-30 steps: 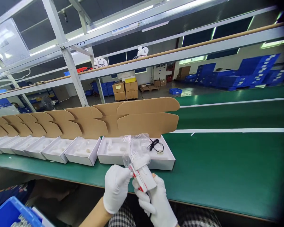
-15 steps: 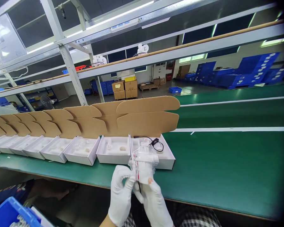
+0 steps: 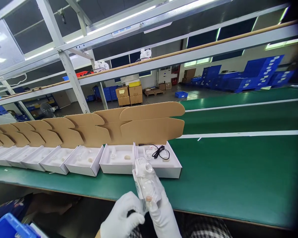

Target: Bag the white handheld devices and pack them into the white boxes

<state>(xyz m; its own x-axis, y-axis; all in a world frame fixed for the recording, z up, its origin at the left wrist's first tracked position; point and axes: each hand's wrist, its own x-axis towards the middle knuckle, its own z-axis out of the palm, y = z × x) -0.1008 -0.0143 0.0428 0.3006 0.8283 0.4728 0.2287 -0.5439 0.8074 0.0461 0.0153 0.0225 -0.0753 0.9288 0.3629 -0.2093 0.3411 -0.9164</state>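
A white plastic device (image 3: 146, 178), with a slotted end and a round opening, is wrapped in a clear plastic bag. My gloved right hand (image 3: 161, 210) grips it from below and behind, a bare fingertip poking through the glove. At the bag's lower edge, my gloved left hand (image 3: 125, 215) pinches the plastic between thumb and fingers. Just beyond the device stands an open white box (image 3: 173, 168) with a moulded insert, a coiled black cable (image 3: 159, 152) and a small clear-wrapped part inside.
More open boxes (image 3: 116, 168) with raised brown lids run leftward along the green bench (image 3: 225, 175). A metal frame with a shelf rail (image 3: 164, 59) crosses above, carrying white devices. A blue bin (image 3: 12, 226) sits at lower left, near another person's arm (image 3: 49, 205).
The wrapped device has turned and tilted in my right hand, its slotted end now pointing up and left. My left hand has moved down and left. The cable in the box shows more fully.
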